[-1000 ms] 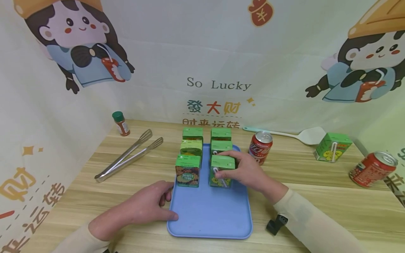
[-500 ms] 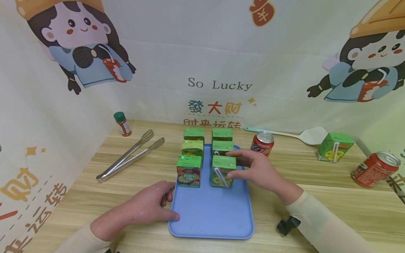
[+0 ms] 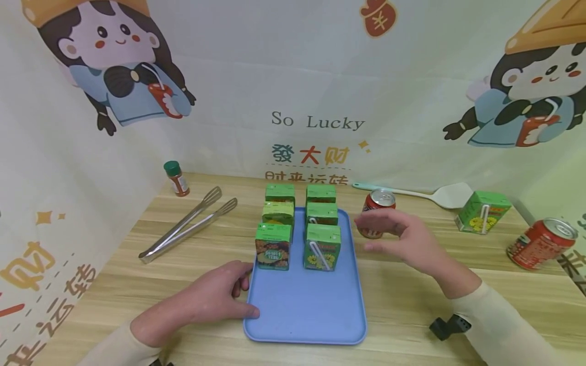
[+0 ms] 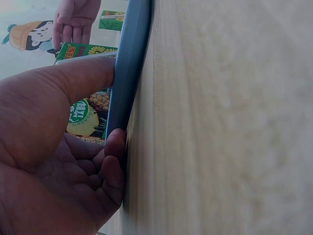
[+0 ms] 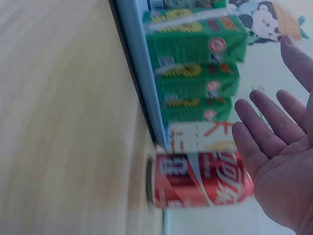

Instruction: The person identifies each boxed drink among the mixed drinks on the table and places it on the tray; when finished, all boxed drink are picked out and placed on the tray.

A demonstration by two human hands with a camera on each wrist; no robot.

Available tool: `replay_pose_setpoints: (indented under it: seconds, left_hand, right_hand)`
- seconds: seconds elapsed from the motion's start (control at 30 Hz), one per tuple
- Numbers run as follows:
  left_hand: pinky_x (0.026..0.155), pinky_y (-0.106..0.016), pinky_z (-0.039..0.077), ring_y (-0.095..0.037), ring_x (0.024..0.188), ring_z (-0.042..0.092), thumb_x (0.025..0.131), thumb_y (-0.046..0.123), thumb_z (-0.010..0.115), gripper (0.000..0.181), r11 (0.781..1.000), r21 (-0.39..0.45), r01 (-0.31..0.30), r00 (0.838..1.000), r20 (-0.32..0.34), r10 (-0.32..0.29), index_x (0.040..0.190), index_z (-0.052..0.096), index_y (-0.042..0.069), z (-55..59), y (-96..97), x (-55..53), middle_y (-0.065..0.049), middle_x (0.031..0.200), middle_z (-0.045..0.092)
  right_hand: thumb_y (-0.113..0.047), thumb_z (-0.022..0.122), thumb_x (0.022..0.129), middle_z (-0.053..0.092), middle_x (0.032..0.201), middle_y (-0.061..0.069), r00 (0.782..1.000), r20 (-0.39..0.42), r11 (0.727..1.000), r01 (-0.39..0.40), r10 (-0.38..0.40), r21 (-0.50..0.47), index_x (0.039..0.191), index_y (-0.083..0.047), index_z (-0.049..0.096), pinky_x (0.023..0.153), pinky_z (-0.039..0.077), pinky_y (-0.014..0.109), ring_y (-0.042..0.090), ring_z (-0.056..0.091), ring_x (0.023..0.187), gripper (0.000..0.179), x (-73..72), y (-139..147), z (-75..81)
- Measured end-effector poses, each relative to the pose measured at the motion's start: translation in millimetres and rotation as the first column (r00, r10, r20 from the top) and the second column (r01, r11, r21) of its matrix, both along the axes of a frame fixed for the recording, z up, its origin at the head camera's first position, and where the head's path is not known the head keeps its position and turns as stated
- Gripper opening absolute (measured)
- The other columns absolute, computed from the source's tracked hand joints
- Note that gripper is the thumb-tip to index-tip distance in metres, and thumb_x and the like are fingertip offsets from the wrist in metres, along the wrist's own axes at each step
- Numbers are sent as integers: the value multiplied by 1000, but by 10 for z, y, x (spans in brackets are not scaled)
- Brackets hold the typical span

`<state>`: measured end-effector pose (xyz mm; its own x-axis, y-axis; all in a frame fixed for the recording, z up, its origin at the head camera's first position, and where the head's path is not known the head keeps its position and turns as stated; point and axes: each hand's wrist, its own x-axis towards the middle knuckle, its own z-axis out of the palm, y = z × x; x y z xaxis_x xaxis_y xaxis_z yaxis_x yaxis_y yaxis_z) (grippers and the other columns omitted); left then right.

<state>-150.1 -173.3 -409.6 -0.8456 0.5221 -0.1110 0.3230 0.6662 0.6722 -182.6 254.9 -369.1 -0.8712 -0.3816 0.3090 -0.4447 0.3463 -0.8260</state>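
My left hand grips the left rim of the blue tray, thumb over the edge and the other fingers curled against the outer side, as the left wrist view shows. Several green juice boxes stand upright on the tray in two columns; the front ones are a brown-fronted juice box on the left and a yellow-flowered juice box with a straw on the right. My right hand hovers right of the tray with fingers extended, holding nothing. Partly behind it stands a red soda can, apart from the palm.
Metal tongs and a green-capped spice jar lie and stand at the left. Along the back runs a white spatula. Another green juice box and a second red can stand at the far right.
My right hand has let go of the front right juice box and moved right, off the tray, toward the nearer soda can. The left hand keeps its place on the tray rim.
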Motion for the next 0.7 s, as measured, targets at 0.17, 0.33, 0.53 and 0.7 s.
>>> replay_pose_setpoints:
  seconds: [0.17,0.33,0.53,0.7]
  left_hand:
    - [72,-29,50,-13,83,56,79,37,101,88,1000,2,4,1000,-2,-4,142,61,-10,-3,-5,-5,3,98,60]
    - [72,-28,50,-13,83,56,79,37,101,90,1000,3,3,1000,-3,-3,144,60,-11,-5,-6,-6,3,97,60]
    - [71,-29,50,-13,83,56,79,37,101,90,1000,2,3,1000,-1,-3,143,60,-10,-5,-4,-6,3,97,60]
    - [72,-29,50,-13,83,56,79,37,101,91,1000,-4,2,1000,0,-2,144,59,-11,1,-4,-4,3,97,60]
  right_hand:
    - [8,87,91,76,137,10,996,-81,999,28,-30,-29,140,-2,72,102,56,22,14,73,125,52,4,217,51]
    - [12,85,90,78,135,2,985,-134,994,104,-108,-37,139,1,71,100,56,21,7,73,124,52,37,394,136]
    - [4,85,95,76,136,-9,959,-165,971,238,-232,16,143,-3,71,100,50,13,-1,68,126,50,56,640,212]
    - [-12,86,100,70,142,-17,919,-120,917,386,-375,96,149,-12,70,98,46,9,-5,59,133,52,38,892,264]
